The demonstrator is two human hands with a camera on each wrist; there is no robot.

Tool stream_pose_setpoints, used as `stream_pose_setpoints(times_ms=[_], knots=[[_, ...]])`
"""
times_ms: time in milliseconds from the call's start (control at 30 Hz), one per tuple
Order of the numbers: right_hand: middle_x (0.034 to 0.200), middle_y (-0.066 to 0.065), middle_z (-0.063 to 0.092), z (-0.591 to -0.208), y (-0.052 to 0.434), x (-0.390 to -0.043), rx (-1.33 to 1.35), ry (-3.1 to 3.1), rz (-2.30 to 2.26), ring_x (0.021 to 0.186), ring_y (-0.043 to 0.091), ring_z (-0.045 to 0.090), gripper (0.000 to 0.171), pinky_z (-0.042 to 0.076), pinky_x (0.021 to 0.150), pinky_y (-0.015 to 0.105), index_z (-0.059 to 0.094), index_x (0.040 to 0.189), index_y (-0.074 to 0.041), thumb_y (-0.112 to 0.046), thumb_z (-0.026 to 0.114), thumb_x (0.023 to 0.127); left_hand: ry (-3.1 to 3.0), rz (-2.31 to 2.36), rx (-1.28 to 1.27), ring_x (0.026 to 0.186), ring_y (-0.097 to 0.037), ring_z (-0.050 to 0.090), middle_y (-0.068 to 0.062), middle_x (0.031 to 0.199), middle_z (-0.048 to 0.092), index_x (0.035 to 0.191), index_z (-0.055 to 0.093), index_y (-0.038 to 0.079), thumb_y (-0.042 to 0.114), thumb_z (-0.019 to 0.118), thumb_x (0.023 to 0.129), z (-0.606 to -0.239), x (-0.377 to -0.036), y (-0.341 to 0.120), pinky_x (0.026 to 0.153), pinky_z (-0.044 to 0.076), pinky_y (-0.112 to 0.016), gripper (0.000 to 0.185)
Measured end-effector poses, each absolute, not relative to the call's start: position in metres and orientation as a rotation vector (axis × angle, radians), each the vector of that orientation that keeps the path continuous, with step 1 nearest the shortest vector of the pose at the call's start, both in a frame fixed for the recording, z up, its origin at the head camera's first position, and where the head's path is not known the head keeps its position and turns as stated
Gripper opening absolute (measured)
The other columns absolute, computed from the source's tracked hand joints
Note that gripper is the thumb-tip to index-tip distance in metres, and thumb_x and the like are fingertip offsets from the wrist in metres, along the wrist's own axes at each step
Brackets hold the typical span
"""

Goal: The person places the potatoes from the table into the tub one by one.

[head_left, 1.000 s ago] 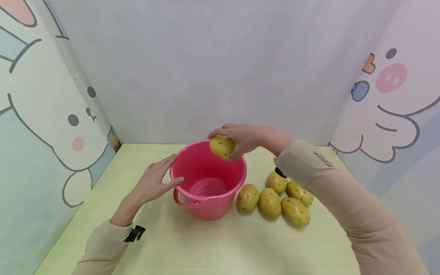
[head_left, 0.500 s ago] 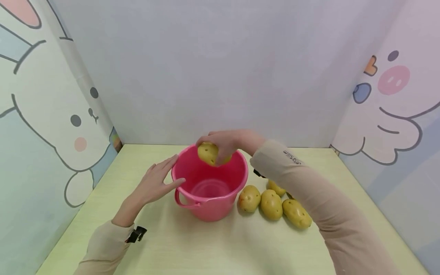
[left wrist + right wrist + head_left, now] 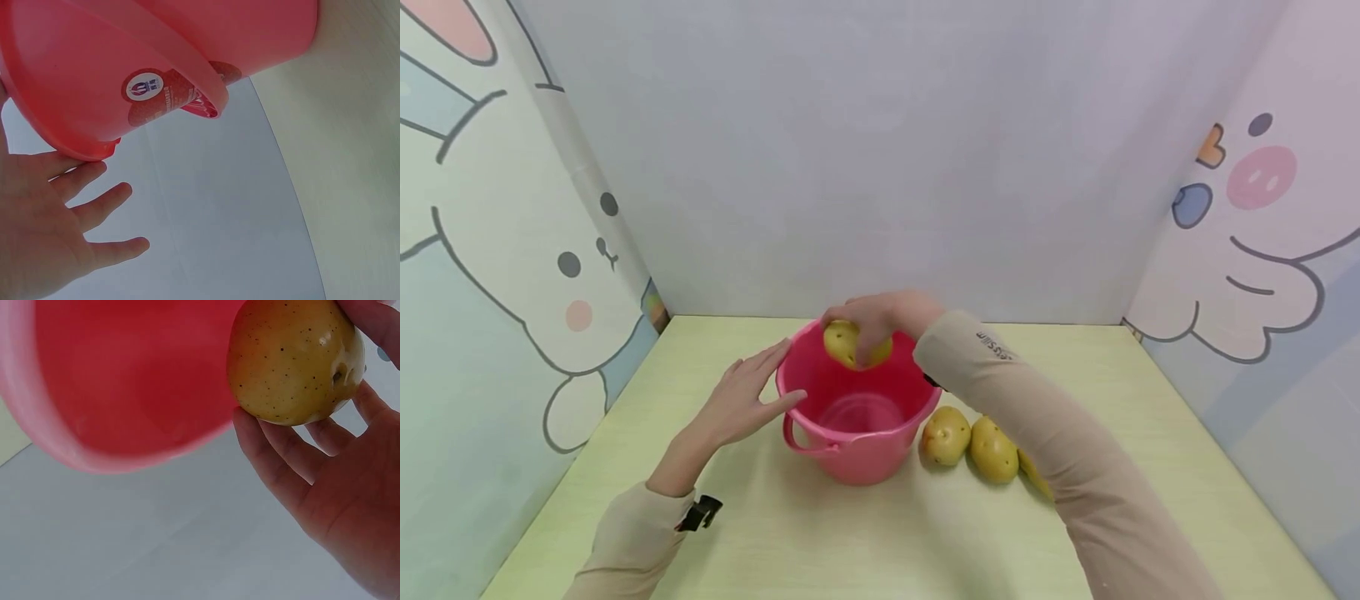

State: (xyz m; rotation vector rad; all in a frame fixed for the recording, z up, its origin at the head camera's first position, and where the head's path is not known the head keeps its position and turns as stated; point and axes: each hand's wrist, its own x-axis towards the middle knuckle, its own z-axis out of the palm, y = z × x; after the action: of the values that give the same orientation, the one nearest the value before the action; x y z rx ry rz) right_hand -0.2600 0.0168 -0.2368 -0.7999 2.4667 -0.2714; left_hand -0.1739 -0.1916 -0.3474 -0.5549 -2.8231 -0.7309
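Note:
A pink bucket stands on the pale green table, its inside bare. My right hand grips a yellow potato over the bucket's far rim; the right wrist view shows the same potato held by curled fingers above the pink bucket. My left hand lies flat against the bucket's left side, fingers straight. In the left wrist view the left hand is spread beside the bucket and its handle.
Loose potatoes lie on the table right of the bucket, partly hidden by my right sleeve. Cartoon-printed walls close in the left, back and right.
My right hand has carried the potato leftward and slightly down, from the bucket's right rim to over its far left side. My left hand stays put.

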Motion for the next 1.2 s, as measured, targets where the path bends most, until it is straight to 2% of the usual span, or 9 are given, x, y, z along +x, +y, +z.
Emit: stream_pose_setpoints(times_ms=[500, 700, 1200], knots=[[0.118, -0.004, 0.04, -0.257, -0.001, -0.262, -0.804, 2.474, -0.174, 0.103, 0.017, 0.038, 0.083, 0.049, 0.056, 0.024, 0.038, 0.129, -0.035, -0.02, 0.081, 0.06, -2.812, -0.744, -0.55, 0.122, -0.029, 0.03, -0.01, 0.136, 0.034, 0.139, 0.026, 0.011, 0.043, 0.062, 0.078, -0.351, -0.174, -0.192, 0.094, 0.017, -0.061, 0.078], [0.124, -0.003, 0.039, -0.26, 0.0, -0.262, -0.773, 2.483, -0.171, 0.105, 0.019, 0.038, 0.088, 0.049, 0.053, 0.024, 0.037, 0.129, -0.039, -0.019, 0.083, 0.057, -2.816, -0.731, -0.552, 0.121, -0.03, 0.03, -0.01, 0.136, 0.034, 0.139, 0.027, 0.011, 0.047, 0.059, 0.079, -0.35, -0.174, -0.192, 0.094, 0.016, -0.06, 0.078], [0.12, -0.003, 0.043, -0.254, 0.019, -0.265, -0.909, 2.543, -0.264, 0.104, 0.017, 0.04, 0.08, 0.049, 0.058, 0.022, 0.041, 0.126, -0.032, -0.022, 0.082, 0.059, -2.814, -0.744, -0.558, 0.121, -0.031, 0.03, -0.012, 0.136, 0.034, 0.139, 0.028, 0.009, 0.045, 0.061, 0.078, -0.347, -0.172, -0.191, 0.094, 0.018, -0.061, 0.078]])
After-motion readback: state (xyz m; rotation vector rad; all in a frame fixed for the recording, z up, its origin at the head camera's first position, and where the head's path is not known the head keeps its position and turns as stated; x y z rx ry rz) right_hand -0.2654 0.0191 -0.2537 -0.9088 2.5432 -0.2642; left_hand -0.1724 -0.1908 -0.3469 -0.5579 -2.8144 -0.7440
